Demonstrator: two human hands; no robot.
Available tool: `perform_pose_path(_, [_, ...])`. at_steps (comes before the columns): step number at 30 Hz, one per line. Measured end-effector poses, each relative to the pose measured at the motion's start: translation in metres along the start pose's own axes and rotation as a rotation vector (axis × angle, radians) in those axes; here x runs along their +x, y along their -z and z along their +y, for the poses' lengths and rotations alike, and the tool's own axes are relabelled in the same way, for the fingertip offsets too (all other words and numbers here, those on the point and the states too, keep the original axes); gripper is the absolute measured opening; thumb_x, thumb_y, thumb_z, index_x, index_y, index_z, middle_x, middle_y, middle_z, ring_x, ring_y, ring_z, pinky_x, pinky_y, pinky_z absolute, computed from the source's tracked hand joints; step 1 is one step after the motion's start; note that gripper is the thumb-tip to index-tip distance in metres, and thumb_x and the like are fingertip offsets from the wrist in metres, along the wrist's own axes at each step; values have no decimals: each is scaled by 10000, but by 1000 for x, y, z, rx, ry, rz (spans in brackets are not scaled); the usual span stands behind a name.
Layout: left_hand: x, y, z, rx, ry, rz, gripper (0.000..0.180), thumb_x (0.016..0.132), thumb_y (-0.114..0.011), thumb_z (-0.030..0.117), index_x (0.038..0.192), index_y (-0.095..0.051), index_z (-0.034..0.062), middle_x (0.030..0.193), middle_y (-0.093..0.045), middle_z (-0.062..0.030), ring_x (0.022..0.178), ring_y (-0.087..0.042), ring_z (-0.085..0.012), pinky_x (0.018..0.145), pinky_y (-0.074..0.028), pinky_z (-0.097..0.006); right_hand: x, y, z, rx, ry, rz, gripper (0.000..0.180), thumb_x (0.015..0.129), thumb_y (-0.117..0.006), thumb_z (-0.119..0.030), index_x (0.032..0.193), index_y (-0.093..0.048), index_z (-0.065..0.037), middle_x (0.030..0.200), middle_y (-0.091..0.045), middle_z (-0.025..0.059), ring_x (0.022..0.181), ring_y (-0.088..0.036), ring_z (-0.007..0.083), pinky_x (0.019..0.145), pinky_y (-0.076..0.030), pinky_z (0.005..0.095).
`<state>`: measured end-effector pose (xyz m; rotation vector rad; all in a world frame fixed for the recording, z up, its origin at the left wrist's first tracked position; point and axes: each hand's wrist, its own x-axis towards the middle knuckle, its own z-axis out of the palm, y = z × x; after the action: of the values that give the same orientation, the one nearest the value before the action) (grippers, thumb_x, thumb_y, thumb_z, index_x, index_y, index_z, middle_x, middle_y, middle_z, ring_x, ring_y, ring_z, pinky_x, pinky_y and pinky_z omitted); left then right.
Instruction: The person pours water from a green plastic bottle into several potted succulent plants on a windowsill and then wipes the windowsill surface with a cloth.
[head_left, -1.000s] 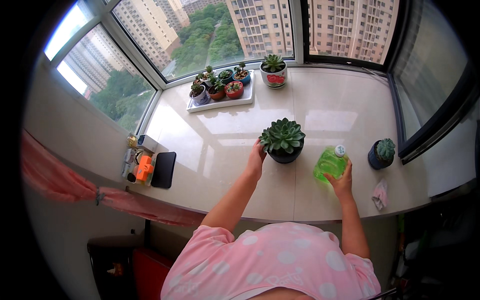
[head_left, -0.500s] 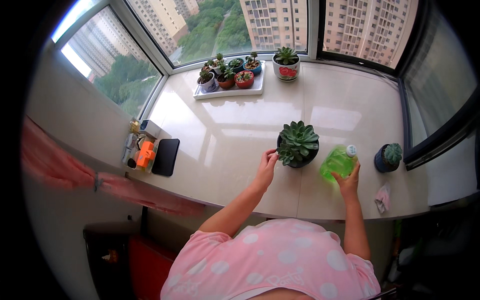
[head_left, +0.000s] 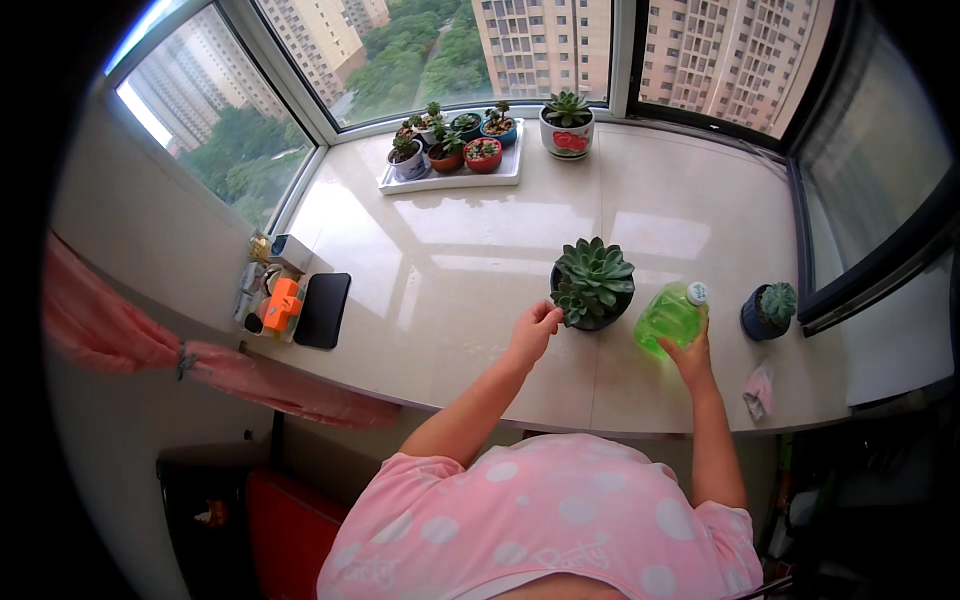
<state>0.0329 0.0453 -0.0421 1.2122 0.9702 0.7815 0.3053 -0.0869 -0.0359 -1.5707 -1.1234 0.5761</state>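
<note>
The person's left hand [head_left: 537, 330] reaches up, fingertips drawn together at the lower-left leaves of the dark-potted succulent [head_left: 597, 268]; whether they pinch one cannot be told. The right hand [head_left: 690, 358] curls round the green bottle [head_left: 668, 316], just right of the plant on the pale counter [head_left: 470, 340]. Pale lettering [head_left: 572, 556] marks the pink shirt [head_left: 460, 500]. A second ago, the smaller rosette [head_left: 572, 301] pointed more leftward.

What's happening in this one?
A person has both hands over a pale counter by the windows. The left hand has its fingertips at the edge leaves of a large potted succulent. The right hand grips a green bottle, white cap on, just right of that plant. A smaller potted succulent stands farther right, and a white tray of little pots sits near the glass.
</note>
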Motion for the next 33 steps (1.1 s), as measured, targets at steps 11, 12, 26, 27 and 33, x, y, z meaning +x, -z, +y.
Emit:
perform_pose_path(11, [-3, 6, 2, 5, -26, -15, 233, 866, -648, 233, 727, -551, 74, 648, -510, 31, 629, -444, -68, 588, -353, -225, -11, 19, -17, -119, -3, -8, 828, 644, -840, -182, 1323, -393, -24, 1234, -529, 144, 1153, -514, 258, 975, -413, 363])
perform_pose_path(12, [-5, 6, 3, 1, -23, -14, 233, 866, -648, 233, 727, -551, 74, 648, -510, 31, 629, -444, -68, 588, -353, -225, -14, 24, -25, -99, -10, -48, 840, 641, -841, -201, 1329, -392, -25, 1238, -525, 147, 1156, -512, 265, 977, -411, 369])
perform_pose_path(26, [-9, 0, 48, 482, -474, 235, 428, 755, -752, 221, 1108, -554, 82, 1123, -544, -55, 1044, -510, -196, 837, -415, -329, -35, 44, -74, -398, -24, -135, 865, 626, -838, -289, 1343, -408, -67, 1214, -520, 171, 1097, -531, 319, 940, -429, 392])
perform_pose_path(27, [-8, -6, 59, 572, -611, 222, 443, 732, -763, 226, 1106, -562, 98, 1145, -535, -69, 1085, -492, -234, 885, -397, -368, -34, 43, -73, -398, -21, -136, 864, 625, -838, -288, 1343, -409, -69, 1204, -521, 172, 1088, -533, 321, 934, -431, 392])
perform_pose_path(33, [17, -16, 78, 800, -778, 105, 365, 694, -773, 209, 1018, -620, 138, 1145, -554, -32, 1120, -485, -267, 968, -345, -409, -38, 36, -69, -394, -28, -124, 858, 631, -835, -307, 1339, -414, -69, 1208, -517, 176, 1086, -534, 320, 930, -432, 390])
